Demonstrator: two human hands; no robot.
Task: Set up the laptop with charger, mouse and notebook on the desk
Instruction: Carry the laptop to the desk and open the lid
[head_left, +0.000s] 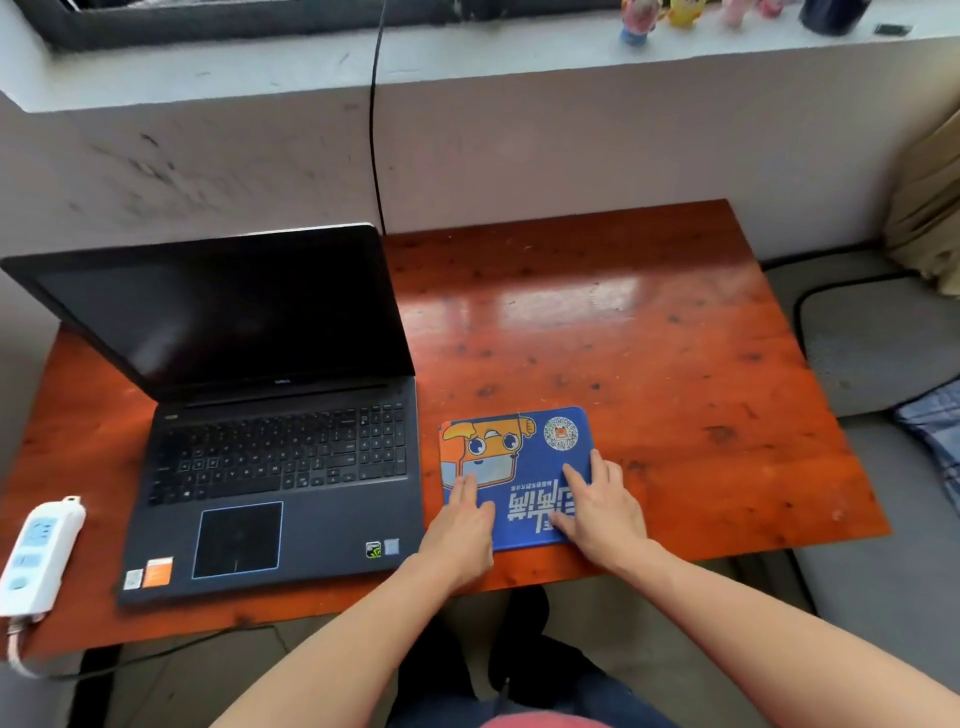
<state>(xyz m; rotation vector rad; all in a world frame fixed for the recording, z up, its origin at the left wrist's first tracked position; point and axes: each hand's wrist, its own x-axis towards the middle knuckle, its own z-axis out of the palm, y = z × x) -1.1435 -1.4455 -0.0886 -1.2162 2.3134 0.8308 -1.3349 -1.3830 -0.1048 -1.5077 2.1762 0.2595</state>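
The orange-brown wooden desk (649, 338) stands against a scuffed white wall, and the laptop (270, 441) sits on its left half. The laptop is open, its screen dark and tilted back, its keyboard and touchpad facing the person. To the right of the laptop, most of the desk surface shows as bare, glossy wood. Just beside the laptop's right edge, near the front of the desk, lies a blue mouse pad (530, 462) printed with an orange cartoon figure, a round code patch and white lettering that reads upside down from here. To the left of the laptop, at the desk's front left corner, a white power strip (39, 556) lies with its cord trailing off the edge. Both hands rest flat on the mouse pad with fingers straight, grasping nothing: the left hand (462, 530) on the pad's side nearer the laptop, the right hand (602, 509) on its far side. Behind the laptop's top right corner, a thin black cable (374, 130) runs up the wall.
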